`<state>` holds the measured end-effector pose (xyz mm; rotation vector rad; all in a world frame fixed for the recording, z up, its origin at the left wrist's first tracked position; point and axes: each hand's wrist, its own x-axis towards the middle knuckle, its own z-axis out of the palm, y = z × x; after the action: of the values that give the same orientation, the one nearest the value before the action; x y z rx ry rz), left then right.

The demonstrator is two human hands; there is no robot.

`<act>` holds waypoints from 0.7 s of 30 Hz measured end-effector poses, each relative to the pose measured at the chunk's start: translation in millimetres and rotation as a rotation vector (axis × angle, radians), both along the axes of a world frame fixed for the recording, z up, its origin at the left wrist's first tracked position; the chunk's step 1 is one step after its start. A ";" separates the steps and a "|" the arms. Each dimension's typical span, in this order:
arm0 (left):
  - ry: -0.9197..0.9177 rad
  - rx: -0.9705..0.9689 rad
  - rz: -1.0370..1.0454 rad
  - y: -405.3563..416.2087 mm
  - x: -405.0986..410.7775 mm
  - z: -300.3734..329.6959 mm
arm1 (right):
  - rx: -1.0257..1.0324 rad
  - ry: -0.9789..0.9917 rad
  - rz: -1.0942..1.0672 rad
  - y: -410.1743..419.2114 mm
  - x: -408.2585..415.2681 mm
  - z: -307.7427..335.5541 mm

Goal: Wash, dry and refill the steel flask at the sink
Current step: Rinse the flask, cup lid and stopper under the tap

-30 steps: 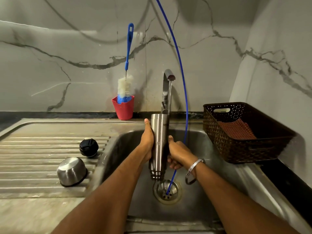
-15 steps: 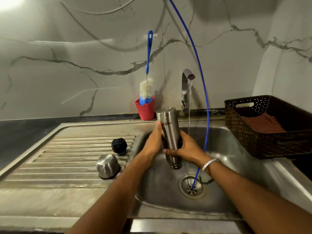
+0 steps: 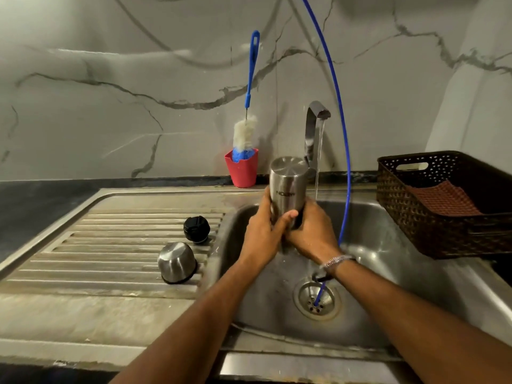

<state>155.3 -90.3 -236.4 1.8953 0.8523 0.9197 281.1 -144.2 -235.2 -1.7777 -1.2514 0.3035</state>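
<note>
The steel flask (image 3: 288, 187) is upside down over the sink basin (image 3: 388, 250), its flat base tipped toward me. My left hand (image 3: 261, 236) grips its lower body from the left, thumb across the front. My right hand (image 3: 311, 234) wraps it from the right; the mouth end is hidden behind both hands. Water runs from the tap (image 3: 315, 120) in a thin stream just right of the flask. The steel cup lid (image 3: 176, 262) and the black stopper (image 3: 196, 229) lie on the ribbed drainboard (image 3: 110, 245).
A bottle brush (image 3: 246, 131) stands in a red cup (image 3: 242, 170) against the marble wall. A thin blue tube (image 3: 342, 134) arcs down into the drain (image 3: 317, 300). A dark woven basket (image 3: 443, 206) holding a reddish cloth (image 3: 443, 200) sits right of the sink.
The tap now runs. The flask has tilted, its base swinging toward me, and both hands have slid together round its lower part. My view shifted left.
</note>
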 end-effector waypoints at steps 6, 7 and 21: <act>-0.036 0.194 0.144 -7.2 4.2 3.5 | 0.172 0.013 -0.087 0.2 -7.0 13.2; 0.000 0.111 0.135 -6.2 4.6 -0.3 | -0.020 -0.037 -0.065 -0.8 -8.2 9.3; 0.071 0.168 0.306 -25.2 8.9 12.4 | 0.055 -0.016 -0.079 -6.9 -18.1 16.4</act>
<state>164.2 -115.5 -224.0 1.9834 1.1620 1.1432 263.0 -151.0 -218.8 -1.7806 -1.1863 0.2086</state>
